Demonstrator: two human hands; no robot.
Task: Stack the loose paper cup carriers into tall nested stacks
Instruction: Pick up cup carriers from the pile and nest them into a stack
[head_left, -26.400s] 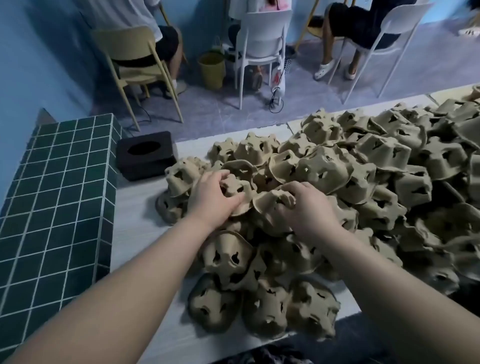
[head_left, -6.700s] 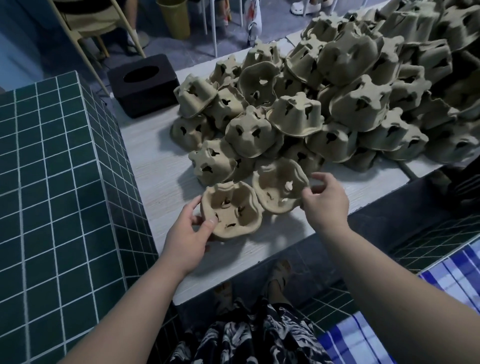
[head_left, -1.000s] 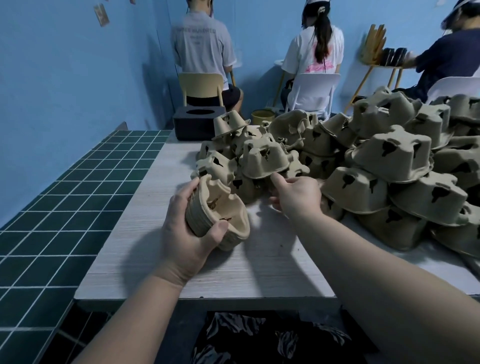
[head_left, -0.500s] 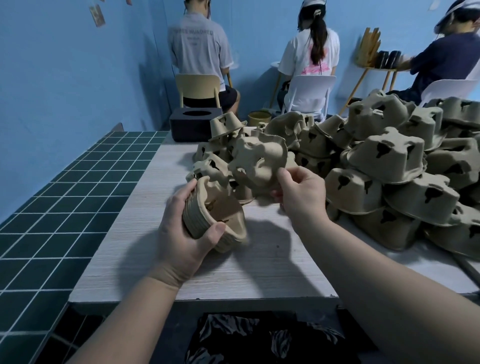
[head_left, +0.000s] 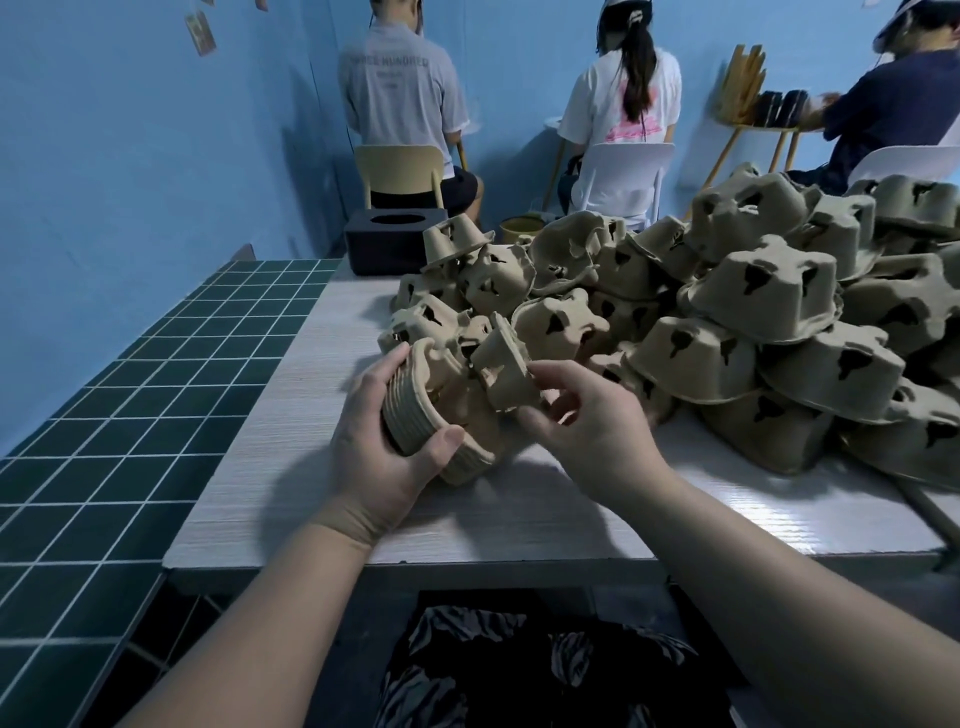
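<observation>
Paper cup carriers lie heaped in a big loose pile (head_left: 753, 322) across the far and right part of the white table (head_left: 519, 525), most of them upside down. Your left hand (head_left: 387, 457) grips a short nested stack (head_left: 426, 415) tipped on its side, held near the table's front edge, thumb over the near rim and fingers wrapped round the far side. Your right hand (head_left: 587, 421) pinches a single carrier (head_left: 501, 361) by its edge, holding it tilted just above and beside the open mouth of the stack. A black box (head_left: 395, 241) sits at the far left corner of the table, and green tiles (head_left: 119, 415) cover the surface on your left.
</observation>
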